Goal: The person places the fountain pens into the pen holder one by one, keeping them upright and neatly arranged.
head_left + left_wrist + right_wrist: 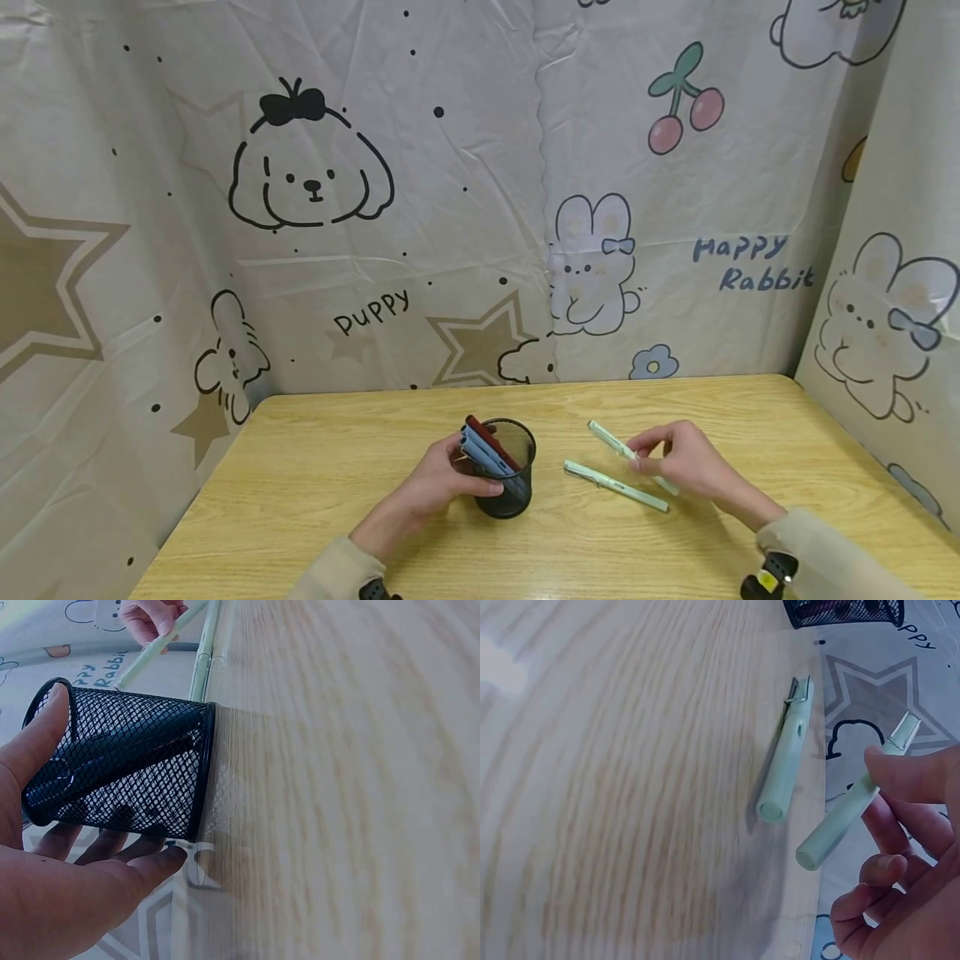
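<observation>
Two hands | left hand grips mesh cup | right hand pinches green pen | backdrop: "Puppy", "Happy Rabbit"

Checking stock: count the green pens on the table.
2. One green pen lies on the table beside the cup; the right hand pinches the other green pen. The cup may hide more.

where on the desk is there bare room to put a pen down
Bare wood lies along the desk left of the mesh cup and behind it toward the curtain. It is crowded between the cup and the right hand, where a green pen lies.
</observation>
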Demonstrator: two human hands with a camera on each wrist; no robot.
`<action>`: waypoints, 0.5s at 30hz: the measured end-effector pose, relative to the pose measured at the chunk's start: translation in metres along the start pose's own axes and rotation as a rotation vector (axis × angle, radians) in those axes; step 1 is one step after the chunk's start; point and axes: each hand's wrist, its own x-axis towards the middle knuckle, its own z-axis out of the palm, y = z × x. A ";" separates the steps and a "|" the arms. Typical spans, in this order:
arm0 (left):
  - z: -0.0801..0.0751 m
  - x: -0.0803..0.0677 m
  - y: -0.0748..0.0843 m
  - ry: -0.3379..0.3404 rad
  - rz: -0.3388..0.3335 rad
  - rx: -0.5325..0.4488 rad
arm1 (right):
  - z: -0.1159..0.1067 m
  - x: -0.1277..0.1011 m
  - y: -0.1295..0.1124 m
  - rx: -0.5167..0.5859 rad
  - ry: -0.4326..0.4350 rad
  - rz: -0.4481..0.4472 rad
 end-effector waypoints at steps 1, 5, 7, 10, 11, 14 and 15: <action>0.000 0.000 0.000 -0.003 0.001 -0.003 | 0.000 0.000 -0.001 0.003 0.004 -0.001; 0.000 0.000 0.000 -0.009 0.006 -0.008 | 0.001 -0.001 -0.006 0.026 0.017 0.025; 0.000 0.000 0.000 -0.011 0.006 -0.010 | 0.002 -0.002 -0.008 0.037 0.023 0.042; 0.000 0.000 0.000 -0.007 0.009 -0.004 | 0.003 -0.002 -0.012 0.055 0.035 0.056; 0.000 0.000 0.001 -0.006 0.008 -0.002 | 0.004 -0.002 -0.013 0.060 0.037 0.057; 0.000 -0.001 0.001 -0.005 0.008 0.004 | 0.006 -0.003 -0.016 0.073 0.047 0.058; 0.000 -0.001 0.001 -0.005 0.007 0.004 | 0.007 -0.003 -0.017 0.075 0.050 0.057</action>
